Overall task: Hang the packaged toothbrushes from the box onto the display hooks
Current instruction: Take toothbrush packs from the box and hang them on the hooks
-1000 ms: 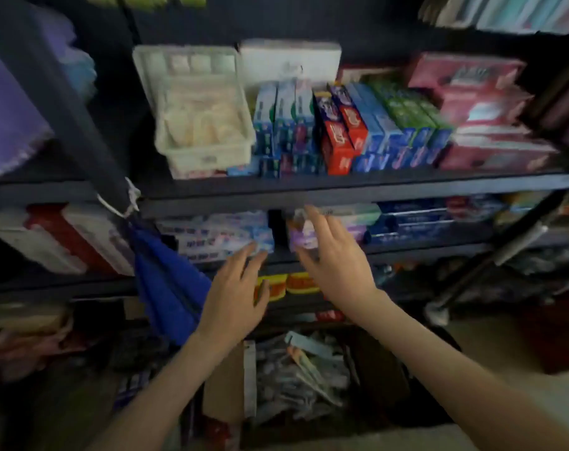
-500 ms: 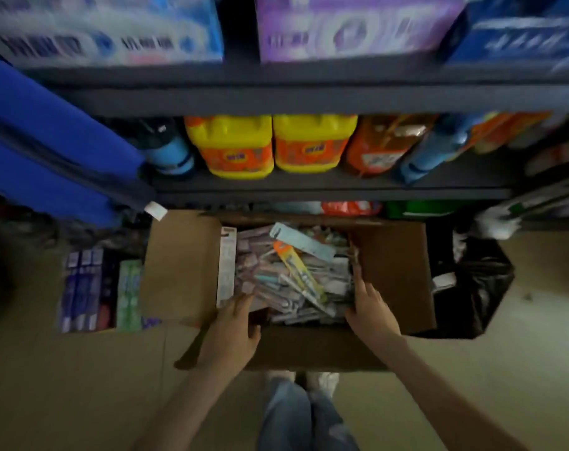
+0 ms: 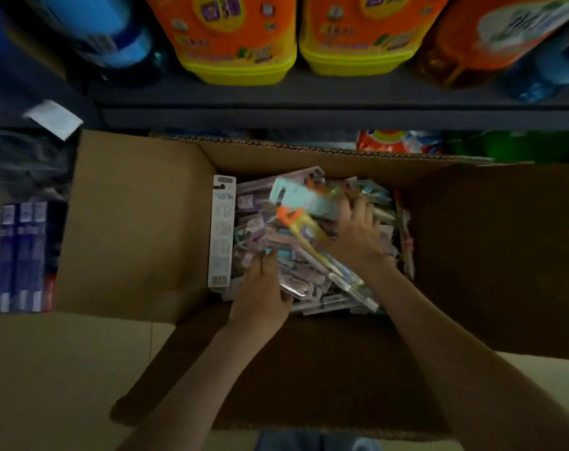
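Observation:
An open cardboard box [image 3: 136,222] stands on the floor below me, its flaps folded out. Inside lies a loose pile of packaged toothbrushes [image 3: 260,229] in lilac, teal and clear packs, with one white pack [image 3: 221,232] upright along the left wall and an orange-topped pack [image 3: 304,236] lying on top. My left hand [image 3: 260,291] rests on the near left of the pile, fingers pointing in. My right hand [image 3: 354,232] lies spread over the right side of the pile, fingers reaching toward the far wall. Whether either hand grips a pack is hidden. No display hooks are in view.
A dark shelf edge [image 3: 341,115] runs just beyond the box, carrying yellow-and-orange detergent jugs [image 3: 234,37] and blue bottles [image 3: 114,37]. Boxed toothpaste [image 3: 22,255] lies on the floor to the left. Bags [image 3: 397,141] sit under the shelf behind the box.
My view dropped from the shelves down to the box and came closer. Both hands went from the shelf level down into the pile of packs, the right one reaching further in.

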Available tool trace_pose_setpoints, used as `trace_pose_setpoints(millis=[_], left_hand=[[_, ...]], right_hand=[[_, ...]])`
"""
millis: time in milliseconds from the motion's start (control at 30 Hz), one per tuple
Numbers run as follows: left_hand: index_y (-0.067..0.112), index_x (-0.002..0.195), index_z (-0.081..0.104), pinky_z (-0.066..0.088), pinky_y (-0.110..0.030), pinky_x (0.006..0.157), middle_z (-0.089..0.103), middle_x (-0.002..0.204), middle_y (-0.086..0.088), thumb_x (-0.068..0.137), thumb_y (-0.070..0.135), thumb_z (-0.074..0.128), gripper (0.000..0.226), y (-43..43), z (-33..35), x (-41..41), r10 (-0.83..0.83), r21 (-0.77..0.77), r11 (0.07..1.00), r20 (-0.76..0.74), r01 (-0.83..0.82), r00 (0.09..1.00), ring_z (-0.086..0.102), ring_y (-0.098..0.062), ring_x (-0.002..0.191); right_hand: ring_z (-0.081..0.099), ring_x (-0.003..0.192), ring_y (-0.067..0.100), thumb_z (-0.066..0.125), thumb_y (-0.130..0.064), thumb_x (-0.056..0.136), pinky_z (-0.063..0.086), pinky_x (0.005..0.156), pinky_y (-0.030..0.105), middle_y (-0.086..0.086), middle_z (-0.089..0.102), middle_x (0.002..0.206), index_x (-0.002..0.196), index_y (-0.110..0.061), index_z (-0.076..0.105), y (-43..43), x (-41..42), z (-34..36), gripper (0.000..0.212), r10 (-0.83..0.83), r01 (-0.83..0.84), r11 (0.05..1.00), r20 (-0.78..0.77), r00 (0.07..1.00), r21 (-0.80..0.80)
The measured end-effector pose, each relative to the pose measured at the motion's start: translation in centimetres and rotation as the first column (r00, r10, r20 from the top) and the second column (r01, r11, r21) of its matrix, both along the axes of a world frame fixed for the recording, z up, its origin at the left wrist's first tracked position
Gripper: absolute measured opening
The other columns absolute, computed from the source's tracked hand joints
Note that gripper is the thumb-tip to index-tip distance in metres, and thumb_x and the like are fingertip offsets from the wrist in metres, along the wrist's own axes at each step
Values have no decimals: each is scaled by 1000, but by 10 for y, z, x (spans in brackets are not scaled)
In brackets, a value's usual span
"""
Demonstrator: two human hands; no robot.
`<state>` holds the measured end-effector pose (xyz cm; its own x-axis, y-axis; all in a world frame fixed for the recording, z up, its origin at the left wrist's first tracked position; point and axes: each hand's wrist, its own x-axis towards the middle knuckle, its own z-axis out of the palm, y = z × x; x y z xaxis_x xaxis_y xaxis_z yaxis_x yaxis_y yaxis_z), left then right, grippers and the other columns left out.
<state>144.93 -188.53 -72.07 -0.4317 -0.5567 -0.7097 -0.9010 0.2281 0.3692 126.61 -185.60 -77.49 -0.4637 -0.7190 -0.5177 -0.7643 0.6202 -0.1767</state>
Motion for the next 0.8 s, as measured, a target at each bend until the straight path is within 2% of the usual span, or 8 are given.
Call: trace_pose_setpoints(millis=[100,267,367,467,567,667,733,800], left_hand=[[17,152,10,27,-39,116,9,159,-3,90,21,65,83,4,-3,-1,16,-5,1000,-20,-16,1000,16,-23,145],[19,152,11,23,-37,117,8,160,-2,91,20,64,81,8,-5,2,46,-36,998,-27,-47,999,13,-21,147],[23,153,7,17,-36,117,5,160,-2,92,23,61,81,11,-9,4,10,-72,997,10,-9,1000,10,-21,147],[23,153,-2,8,-40,118,-2,160,-4,94,29,57,83,17,-17,8,-93,-93,991,85,101,992,5,-26,148],[22,152,-7,0,-41,118,-8,160,-6,96,33,53,83,27,-22,16,-152,-77,983,155,166,976,-3,-28,147],[22,153,-1,-2,-40,117,-3,160,-6,97,36,50,77,30,-18,18,-137,-79,986,135,148,981,-3,-26,148],[23,153,7,6,-38,118,3,161,-4,96,41,50,74,26,-12,14,-60,-16,998,78,61,995,3,-23,148],[24,152,15,18,-28,113,13,159,1,93,45,56,75,22,1,5,85,100,992,-51,-79,995,14,-18,145]], right_hand=[[31,131,33,66,-58,79,29,106,45,15,28,143,136,-10,38,11,18,-10,79,120,-119,993,26,992,-21],[36,131,36,76,-41,77,40,101,45,18,26,148,149,-9,15,16,25,-19,99,9,6,993,124,992,-122],[24,137,36,70,-53,79,31,107,46,14,9,157,153,-17,-5,6,15,-19,112,112,-111,993,34,993,-24],[12,141,35,67,-56,79,20,111,47,9,-6,159,152,-24,2,-4,11,-13,103,249,-245,963,-23,968,107],[19,140,31,59,-45,89,20,110,46,10,16,156,145,-15,25,4,20,-13,73,310,-310,951,-26,950,-15],[43,128,33,55,-30,94,36,101,43,17,46,139,143,-6,34,16,26,-4,59,199,-190,974,64,978,-122],[58,108,34,56,-26,94,47,82,39,17,59,121,139,-5,38,20,25,12,54,113,-92,980,113,987,-179],[63,74,22,57,-22,93,43,55,27,8,63,88,126,-5,46,22,24,37,39,-32,97,959,238,971,-265]])
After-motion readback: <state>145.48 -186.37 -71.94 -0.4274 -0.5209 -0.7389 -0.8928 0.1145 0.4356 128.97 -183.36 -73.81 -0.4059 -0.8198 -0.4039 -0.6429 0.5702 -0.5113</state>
